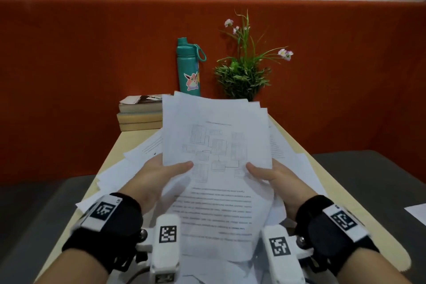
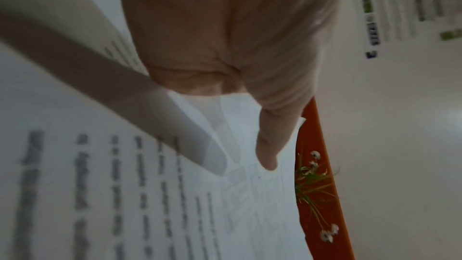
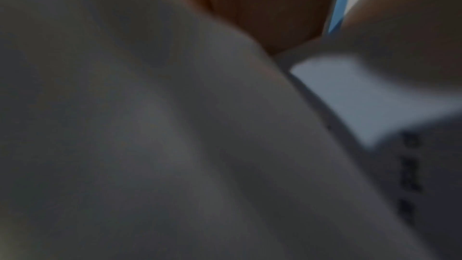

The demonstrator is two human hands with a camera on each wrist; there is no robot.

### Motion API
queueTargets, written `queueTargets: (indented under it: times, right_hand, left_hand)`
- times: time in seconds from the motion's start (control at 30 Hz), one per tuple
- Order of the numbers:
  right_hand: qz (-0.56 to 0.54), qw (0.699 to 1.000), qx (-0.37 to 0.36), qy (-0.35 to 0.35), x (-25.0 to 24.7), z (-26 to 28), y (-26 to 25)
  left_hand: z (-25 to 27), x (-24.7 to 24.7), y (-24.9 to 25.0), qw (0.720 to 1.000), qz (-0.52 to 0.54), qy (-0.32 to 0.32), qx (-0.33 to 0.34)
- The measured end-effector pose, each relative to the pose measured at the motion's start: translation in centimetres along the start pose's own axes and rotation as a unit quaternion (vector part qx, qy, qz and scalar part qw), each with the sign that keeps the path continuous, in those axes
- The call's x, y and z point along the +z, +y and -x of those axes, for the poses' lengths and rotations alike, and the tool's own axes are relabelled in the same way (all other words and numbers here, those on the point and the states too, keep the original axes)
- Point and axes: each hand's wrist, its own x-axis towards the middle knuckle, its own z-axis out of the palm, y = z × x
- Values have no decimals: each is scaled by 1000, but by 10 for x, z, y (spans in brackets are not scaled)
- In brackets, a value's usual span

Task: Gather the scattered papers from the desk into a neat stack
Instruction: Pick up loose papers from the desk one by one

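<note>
The papers (image 1: pixel 216 145) are a loose bundle of white printed sheets held up above the tabletop (image 1: pixel 332 182), tilted toward the camera; the front sheet carries a faint diagram of linked boxes, and a sheet below it shows blurred lines of text. The top edges do not line up, so several corners fan out at the upper right. The left hand (image 1: pixel 159 175) grips the bundle's left edge with its thumb on the front, and the right hand (image 1: pixel 274 175) grips the right edge the same way; the fingers of both are hidden behind the paper. More sheets (image 1: pixel 119 168) lie scattered flat on the tabletop under and beside the bundle, and 1 sheet (image 1: pixel 417 213) is cut off at the right edge of the head view. The left wrist view shows the thumb (image 2: pixel 270 145) pressed on the printed sheet, the text too blurred to read. The right wrist view is dark and out of focus, with only paper folds recognisable. Behind the bundle stand a teal bottle (image 1: pixel 187 67), a plant (image 1: pixel 244 71) and 3 stacked books (image 1: pixel 140 113), each partly covered by the papers.
</note>
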Motion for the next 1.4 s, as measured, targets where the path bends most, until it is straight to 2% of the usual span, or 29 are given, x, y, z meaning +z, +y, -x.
queueTargets:
  times: [0.07, 0.17, 0.37, 0.43, 0.5, 0.57, 0.63, 0.7, 0.8, 0.87, 0.93, 1.07, 1.1, 1.13, 1.17, 1.23, 1.27, 1.3, 1.33, 1.4]
  right_hand:
    - [3, 1000, -10, 15, 4, 0, -2]
    - [17, 1000, -13, 15, 15, -1, -4]
    - [46, 998, -28, 24, 41, -12, -20]
    - [145, 989, -19, 21, 49, -21, -26]
    - [302, 949, -14, 87, 45, -37, -33]
    - [439, 878, -3, 191, 25, -58, -41]
    - [508, 810, 56, 288, -3, -74, -45]
    - [531, 763, 148, 336, -36, -89, -40]
    - [575, 739, 230, 266, -60, -102, -32]
    - [581, 745, 216, 246, -58, -100, -35]
    - [610, 730, 205, 231, -61, -104, -36]
    - [563, 757, 144, 297, -58, -110, -51]
    - [576, 749, 134, 299, -53, -103, -61]
    - [573, 753, 135, 294, -51, -95, -70]
    - [568, 753, 145, 297, -54, -90, -77]
    - [509, 787, 199, 287, -57, -75, -78]
    - [523, 786, 223, 243, -60, -68, -74]
    - [523, 782, 263, 214, -61, -64, -66]
    - [557, 753, 297, 186, -62, -59, -58]
    - [606, 722, 291, 165, -64, -53, -44]
  left_hand:
    - [1, -7, -1, 1000, -5, -9, 17]
    - [4, -22, -5, 999, -4, -33, -1]
    - [10, -47, -16, 1000, 20, -8, -7]
    - [10, -51, -20, 1000, 19, 16, -2]
    - [9, -58, -27, 999, 34, 42, -3]
    - [7, -64, -37, 997, 40, 71, -11]
    - [6, -69, -47, 994, 47, 94, -13]
    - [5, -71, -52, 993, 54, 105, -13]
    - [8, -76, -50, 993, 57, 103, -2]
    - [10, -82, -48, 992, 65, 104, 2]
    - [12, -85, -50, 993, 69, 100, 10]
    - [14, -87, -53, 991, 83, 105, 18]
    - [14, -87, -54, 991, 86, 104, 18]
    - [14, -87, -54, 991, 87, 103, 18]
    - [14, -86, -54, 991, 87, 104, 20]
    - [14, -84, -53, 991, 83, 106, 24]
    - [13, -83, -54, 991, 78, 104, 27]
    - [12, -83, -54, 991, 74, 104, 30]
    - [12, -82, -54, 992, 69, 104, 32]
    - [12, -83, -54, 992, 59, 102, 33]
